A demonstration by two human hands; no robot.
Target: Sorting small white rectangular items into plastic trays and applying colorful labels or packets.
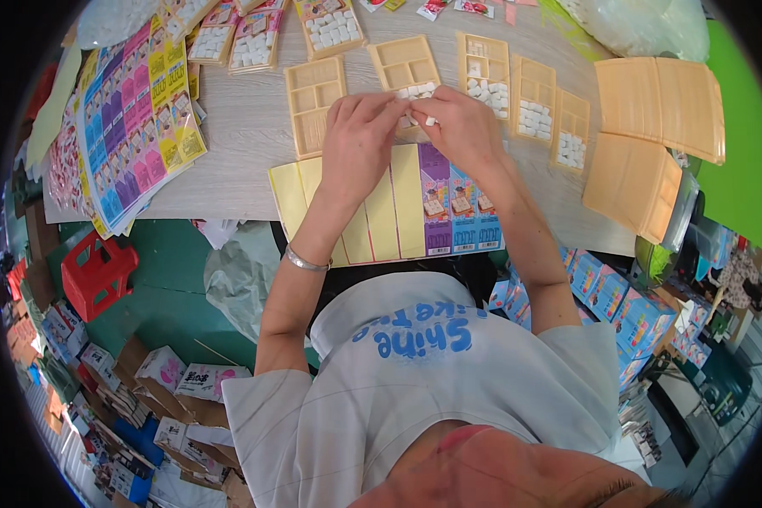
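My left hand [360,127] and my right hand [459,127] meet over a beige compartmented tray [400,52]. Fingers of both hands are pinched together, tips nearly touching. A small white block [432,121] shows at the right fingertips; what the left fingertips hold, if anything, is hidden. More white blocks [416,91] lie in the tray's near compartment, partly covered by my hands. Left of it, another beige tray [316,71] has no blocks showing. To the right stand three trays with white blocks in their near compartments, the closest being this one [484,49].
Yellow and purple-blue printed card sheets [383,212] lie at the table's near edge. Colourful sticker sheets [140,118] are stacked at left. Stacked beige trays [660,106] stand at right. Filled packs [330,30] sit at the back, and a red stool [100,273] is on the floor.
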